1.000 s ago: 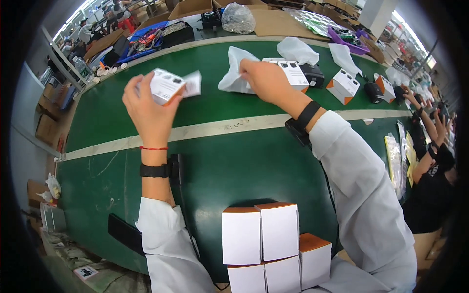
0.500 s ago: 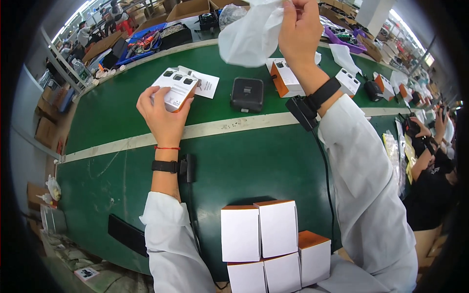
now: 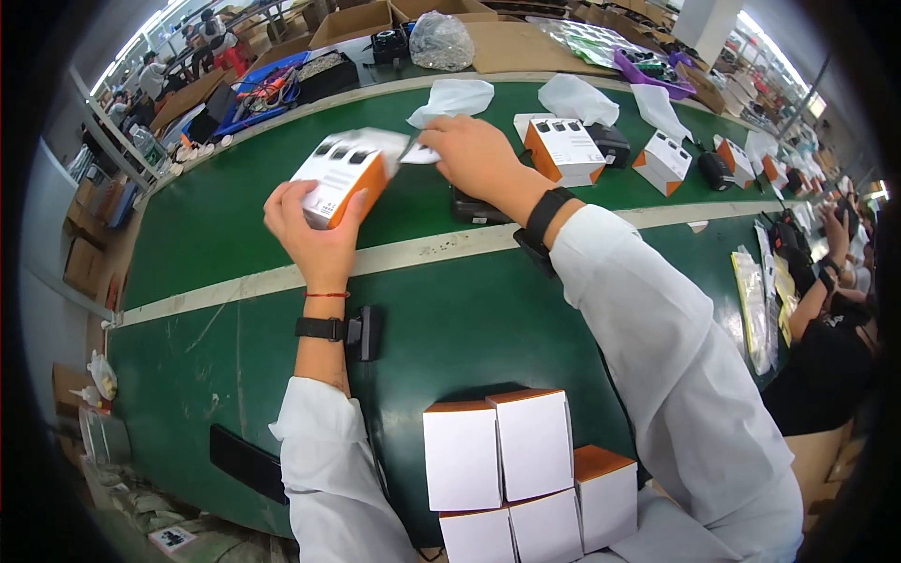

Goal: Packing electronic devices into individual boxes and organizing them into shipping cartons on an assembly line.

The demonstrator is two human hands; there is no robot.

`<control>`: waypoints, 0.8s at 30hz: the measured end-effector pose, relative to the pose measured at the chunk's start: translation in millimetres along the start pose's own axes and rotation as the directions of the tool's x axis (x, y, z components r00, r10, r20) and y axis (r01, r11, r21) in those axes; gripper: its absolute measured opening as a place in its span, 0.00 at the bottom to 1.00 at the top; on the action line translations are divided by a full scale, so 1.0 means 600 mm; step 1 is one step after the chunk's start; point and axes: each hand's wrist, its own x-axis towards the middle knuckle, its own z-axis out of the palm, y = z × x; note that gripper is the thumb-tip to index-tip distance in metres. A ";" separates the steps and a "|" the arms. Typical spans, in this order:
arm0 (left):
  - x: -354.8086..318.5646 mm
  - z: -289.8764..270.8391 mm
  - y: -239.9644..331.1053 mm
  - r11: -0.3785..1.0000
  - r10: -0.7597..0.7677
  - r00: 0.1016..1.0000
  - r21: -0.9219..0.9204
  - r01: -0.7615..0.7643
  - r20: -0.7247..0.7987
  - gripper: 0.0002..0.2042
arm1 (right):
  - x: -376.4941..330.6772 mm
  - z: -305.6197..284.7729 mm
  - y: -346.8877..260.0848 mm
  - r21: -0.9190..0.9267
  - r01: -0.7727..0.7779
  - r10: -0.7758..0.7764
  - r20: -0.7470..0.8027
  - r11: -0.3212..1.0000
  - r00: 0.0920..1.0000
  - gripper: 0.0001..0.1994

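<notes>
My left hand [image 3: 314, 230] grips a small white and orange box [image 3: 345, 180] by its near end, tilted above the green table. My right hand [image 3: 479, 159] is closed at the fingertips on a folded white printed leaflet [image 3: 420, 153], close to the box's far end. That end of the box is blurred. Under my right wrist sits a square black device [image 3: 477, 208], partly covered by the hand. Just beyond the right hand, a crumpled white pouch [image 3: 455, 98] lies on the table.
Several white and orange boxes [image 3: 460, 455] are stacked against me at the near edge. A black phone-like slab [image 3: 246, 462] lies by my left forearm. More boxes [image 3: 566, 150], black devices [image 3: 608, 143] and white pouches [image 3: 577, 97] line the far right. A co-worker's arm [image 3: 815, 302] shows at right.
My right hand has let go of the white pouch at the far side, come down leftward and taken hold of the leaflet. My left hand has tilted the box up.
</notes>
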 end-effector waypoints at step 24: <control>-0.019 0.010 -0.102 0.958 -0.074 0.754 -0.164 0.235 0.653 0.31 | -0.190 -0.236 -0.171 0.853 0.031 -0.365 0.190 0.522 0.911 0.30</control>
